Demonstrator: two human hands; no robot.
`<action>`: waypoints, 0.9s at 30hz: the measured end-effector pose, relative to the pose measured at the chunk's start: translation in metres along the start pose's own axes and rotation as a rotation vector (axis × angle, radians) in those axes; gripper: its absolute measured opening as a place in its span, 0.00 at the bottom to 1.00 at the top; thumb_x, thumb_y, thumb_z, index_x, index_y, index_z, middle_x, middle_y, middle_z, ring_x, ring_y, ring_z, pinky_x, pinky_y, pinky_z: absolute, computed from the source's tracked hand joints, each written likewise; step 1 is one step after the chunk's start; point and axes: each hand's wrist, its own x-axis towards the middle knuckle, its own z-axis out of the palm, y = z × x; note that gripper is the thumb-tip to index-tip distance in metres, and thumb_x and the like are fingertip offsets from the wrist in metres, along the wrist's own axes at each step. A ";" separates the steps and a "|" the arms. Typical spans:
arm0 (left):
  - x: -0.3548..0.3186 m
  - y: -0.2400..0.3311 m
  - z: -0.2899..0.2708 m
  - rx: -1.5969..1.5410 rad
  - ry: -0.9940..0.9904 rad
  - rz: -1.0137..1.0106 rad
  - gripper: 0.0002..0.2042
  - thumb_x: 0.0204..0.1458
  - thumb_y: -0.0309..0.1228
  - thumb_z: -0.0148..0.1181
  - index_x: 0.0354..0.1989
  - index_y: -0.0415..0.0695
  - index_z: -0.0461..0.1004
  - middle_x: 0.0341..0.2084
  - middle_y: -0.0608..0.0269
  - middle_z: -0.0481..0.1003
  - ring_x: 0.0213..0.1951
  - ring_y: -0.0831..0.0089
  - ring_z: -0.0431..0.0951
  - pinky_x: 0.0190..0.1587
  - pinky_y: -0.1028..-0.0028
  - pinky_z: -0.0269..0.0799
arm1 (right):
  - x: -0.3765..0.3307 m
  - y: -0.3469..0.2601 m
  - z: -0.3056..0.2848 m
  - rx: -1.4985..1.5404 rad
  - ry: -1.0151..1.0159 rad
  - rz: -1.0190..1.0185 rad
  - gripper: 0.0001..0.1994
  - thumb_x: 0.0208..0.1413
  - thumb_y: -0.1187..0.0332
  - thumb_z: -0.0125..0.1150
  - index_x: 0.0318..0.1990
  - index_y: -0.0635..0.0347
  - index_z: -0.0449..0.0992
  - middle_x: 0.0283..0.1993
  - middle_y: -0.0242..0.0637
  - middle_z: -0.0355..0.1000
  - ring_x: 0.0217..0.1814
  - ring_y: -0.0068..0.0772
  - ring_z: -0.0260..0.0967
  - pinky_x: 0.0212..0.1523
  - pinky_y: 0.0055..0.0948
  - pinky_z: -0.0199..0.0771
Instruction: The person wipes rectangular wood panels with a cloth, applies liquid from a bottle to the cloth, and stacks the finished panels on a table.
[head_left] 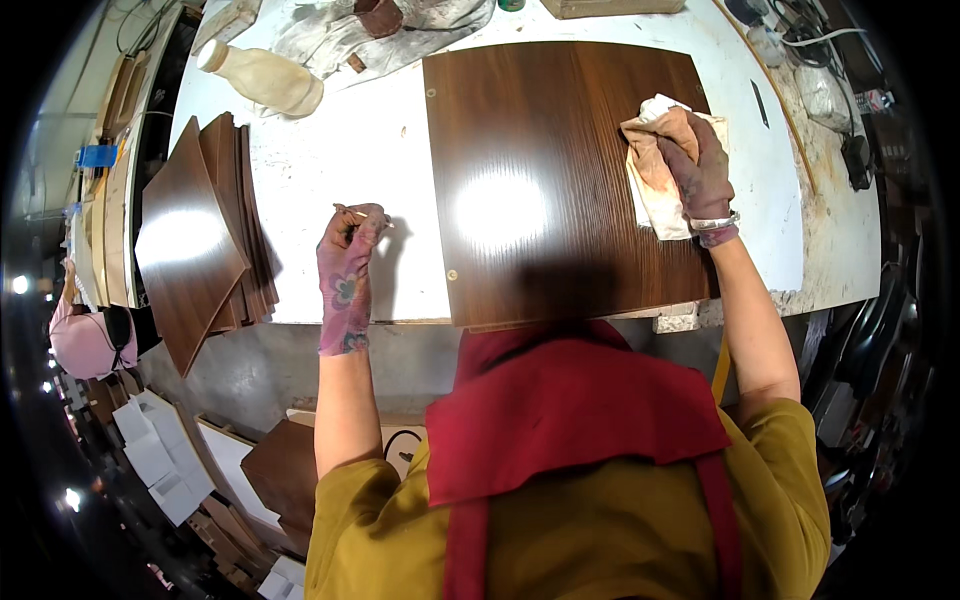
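Observation:
A dark brown wood-grain panel (600, 200) lies flat on the white-topped table, with light glare on its face. My right hand (705, 175), in a stained purplish glove, is closed on a folded, brown-stained cloth (655, 185) and rests with it at the panel's right edge. To the left of the panel, over the white tabletop, is my left hand (350, 245) in a pink and purple flowered glove. Its fingers are pinched around a short thin stick (362, 212); the stick's exact kind is too small to make out. A small round fitting (452, 275) shows near the panel's left edge.
Several brown panels (190, 240) are stacked at the table's left end. Behind them lies a cream plastic bottle (265, 80) on its side. A stained cloth (400, 35) with a brown cup (379, 17) is at the back. Cables (820, 40) clutter the far right. A person (92, 340) in pink is off left.

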 end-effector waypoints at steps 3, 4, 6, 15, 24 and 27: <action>0.003 0.001 0.006 -0.003 0.063 -0.031 0.10 0.56 0.34 0.65 0.36 0.40 0.76 0.32 0.66 0.75 0.35 0.78 0.73 0.45 0.77 0.68 | -0.001 -0.002 -0.001 0.009 -0.004 0.017 0.26 0.50 0.59 0.63 0.55 0.64 0.72 0.52 0.50 0.73 0.56 0.49 0.71 0.57 0.38 0.69; 0.006 0.002 0.009 -0.004 0.079 -0.043 0.10 0.56 0.34 0.65 0.36 0.40 0.76 0.32 0.66 0.75 0.35 0.78 0.73 0.44 0.77 0.69 | -0.001 -0.001 -0.001 0.011 -0.004 0.020 0.26 0.50 0.59 0.63 0.55 0.63 0.72 0.52 0.50 0.73 0.56 0.49 0.71 0.57 0.38 0.69; 0.013 0.000 0.011 -0.008 0.079 0.023 0.10 0.57 0.34 0.65 0.35 0.39 0.75 0.31 0.65 0.75 0.35 0.77 0.74 0.44 0.78 0.69 | -0.001 0.002 0.001 0.014 -0.003 0.030 0.26 0.50 0.59 0.63 0.56 0.63 0.72 0.52 0.50 0.73 0.56 0.49 0.71 0.57 0.37 0.69; 0.081 -0.022 0.036 -0.166 -0.028 0.088 0.08 0.58 0.31 0.62 0.36 0.38 0.75 0.35 0.61 0.76 0.38 0.76 0.76 0.48 0.76 0.72 | -0.002 -0.003 -0.001 0.063 -0.014 0.033 0.24 0.50 0.64 0.64 0.55 0.64 0.72 0.51 0.48 0.74 0.54 0.43 0.72 0.56 0.34 0.69; 0.088 -0.017 0.054 -0.128 -0.038 0.028 0.08 0.58 0.31 0.62 0.37 0.37 0.76 0.33 0.63 0.77 0.37 0.76 0.75 0.48 0.77 0.71 | -0.002 -0.002 -0.001 0.080 -0.010 0.015 0.24 0.51 0.65 0.65 0.55 0.64 0.72 0.51 0.46 0.74 0.55 0.41 0.72 0.57 0.33 0.69; 0.088 -0.017 0.056 -0.093 -0.045 0.058 0.09 0.58 0.32 0.63 0.36 0.38 0.77 0.33 0.63 0.77 0.37 0.77 0.75 0.48 0.78 0.69 | -0.002 -0.001 0.000 0.087 -0.014 0.033 0.24 0.51 0.65 0.65 0.55 0.64 0.72 0.51 0.46 0.74 0.55 0.42 0.71 0.57 0.34 0.69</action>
